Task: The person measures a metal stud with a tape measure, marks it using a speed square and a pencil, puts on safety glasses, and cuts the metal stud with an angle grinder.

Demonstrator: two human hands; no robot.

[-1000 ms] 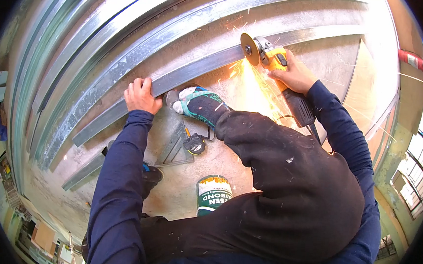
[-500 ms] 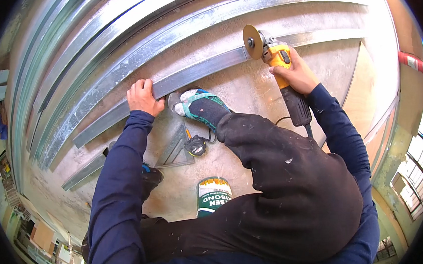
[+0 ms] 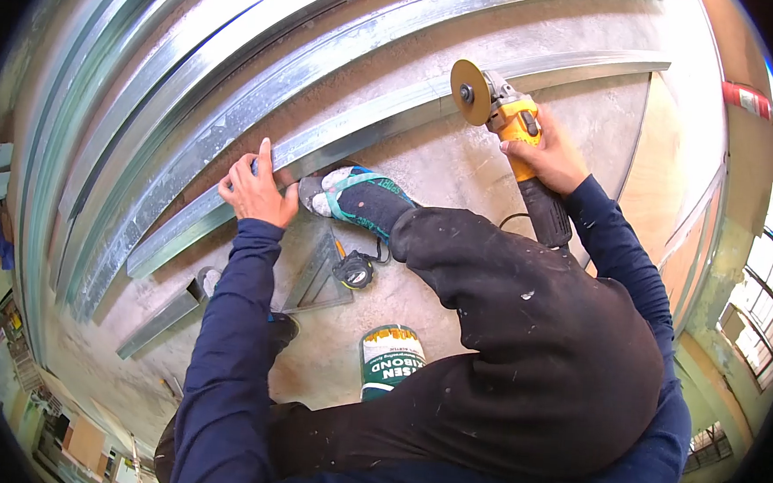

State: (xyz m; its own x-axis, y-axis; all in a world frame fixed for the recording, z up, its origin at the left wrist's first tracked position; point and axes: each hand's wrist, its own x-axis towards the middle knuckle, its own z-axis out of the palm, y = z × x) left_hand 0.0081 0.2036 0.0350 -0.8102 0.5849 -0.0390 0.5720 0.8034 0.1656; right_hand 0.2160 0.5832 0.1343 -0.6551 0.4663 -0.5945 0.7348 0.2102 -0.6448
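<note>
My left hand (image 3: 261,188) grips a long metal channel (image 3: 358,129) near my foot, thumb on the near side and index finger raised. The channel lies across the concrete floor, its upper face bright. My right hand (image 3: 551,152) is wrapped around the yellow and black body of an angle grinder (image 3: 519,130). Its tan disc (image 3: 472,93) stands upright over the channel; whether they touch, I cannot tell. My socked foot in a strapped sandal (image 3: 354,193) rests close against the channel's near side.
Several more metal channels (image 3: 225,134) lie beyond. Nearer are a short channel piece (image 3: 158,323), a triangular square (image 3: 318,277), a tape measure (image 3: 355,270), a pencil (image 3: 339,247) and a green-and-white paint can (image 3: 391,362). A plywood sheet (image 3: 652,160) lies at right.
The channel has rolled in my left hand, so a different face shows. My left index finger has lifted. The grinder has shifted slightly right and down.
</note>
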